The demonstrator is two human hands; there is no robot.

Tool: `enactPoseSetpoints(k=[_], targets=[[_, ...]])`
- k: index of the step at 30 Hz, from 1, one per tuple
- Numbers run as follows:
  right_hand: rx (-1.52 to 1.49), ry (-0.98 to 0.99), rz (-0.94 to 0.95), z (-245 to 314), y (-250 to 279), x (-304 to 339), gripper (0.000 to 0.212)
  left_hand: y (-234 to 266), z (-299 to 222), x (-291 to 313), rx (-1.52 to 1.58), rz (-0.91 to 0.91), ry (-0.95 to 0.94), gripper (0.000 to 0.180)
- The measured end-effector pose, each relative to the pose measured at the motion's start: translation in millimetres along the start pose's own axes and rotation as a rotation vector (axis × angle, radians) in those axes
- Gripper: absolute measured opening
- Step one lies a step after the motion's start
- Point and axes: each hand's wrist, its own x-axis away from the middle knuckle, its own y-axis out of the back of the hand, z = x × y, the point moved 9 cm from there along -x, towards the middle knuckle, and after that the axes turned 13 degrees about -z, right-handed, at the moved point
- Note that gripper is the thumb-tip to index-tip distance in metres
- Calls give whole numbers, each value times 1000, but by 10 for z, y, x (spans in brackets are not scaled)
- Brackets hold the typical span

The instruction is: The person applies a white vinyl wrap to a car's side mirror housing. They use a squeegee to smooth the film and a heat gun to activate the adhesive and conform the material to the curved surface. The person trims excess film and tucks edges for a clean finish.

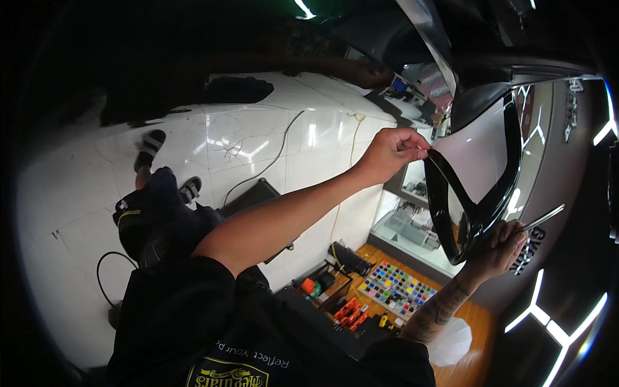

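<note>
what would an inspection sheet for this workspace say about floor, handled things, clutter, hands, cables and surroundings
Surface: glossy white tiled floor, reflecting light
Handled things: glossy black loop-shaped frame; slim silver metal tool
Clutter: flat board with rows of small multicoloured squares; bright orange objects, kind unclear
Hands: left hand pinched at the frame's edge; right hand gripping the tool
Cables: thin black cable curving across the tiles
Surroundings: white angular strip lights on a dark background

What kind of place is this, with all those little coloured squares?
Probably a car-care workshop: the big glossy dark surface looks like a vehicle's body, the board of coloured squares could be samples, and bright light strips shine there.
</note>
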Motion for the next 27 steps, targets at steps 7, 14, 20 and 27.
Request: enactPoseSetpoints(k=[7, 14, 20, 27], targets=[[-8, 37, 92, -98, 83, -255, 26, -75, 87, -225, 182, 191, -57, 11], [628, 687, -66, 283, 261, -160, 34, -131, 38, -148, 184, 152, -127, 13], [1016, 1059, -202, 332, 112, 161, 38, 44, -28, -60, -18, 4, -322, 14], [196, 358, -237, 58, 685, -103, 31, 36, -136, -15, -177, 83, -346, 11]])
